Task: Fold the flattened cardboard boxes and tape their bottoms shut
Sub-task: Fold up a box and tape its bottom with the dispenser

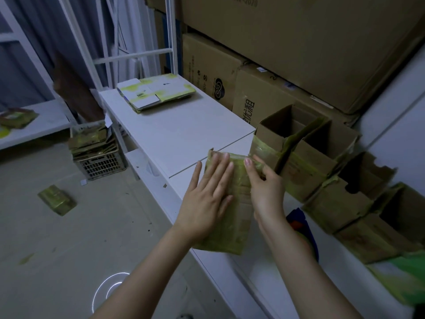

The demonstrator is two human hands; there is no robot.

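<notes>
A cardboard box (232, 226) covered in greenish tape lies on the near part of the white table (181, 132). My left hand (207, 196) lies flat on its left side with the fingers straight and spread. My right hand (264, 187) grips the box's far right edge, fingers curled over it. A stack of flattened boxes (156, 93) with white and green faces sits at the table's far end. Several folded open-topped boxes (305, 157) stand in a row along the right side of the table.
Large brown cartons (287, 54) are stacked behind the table against a white metal rack (170, 42). A crate of flattened boxes (96, 150) stands on the floor at left. One taped box (57, 199) lies on the floor. A blue object (301, 222) lies by my right wrist.
</notes>
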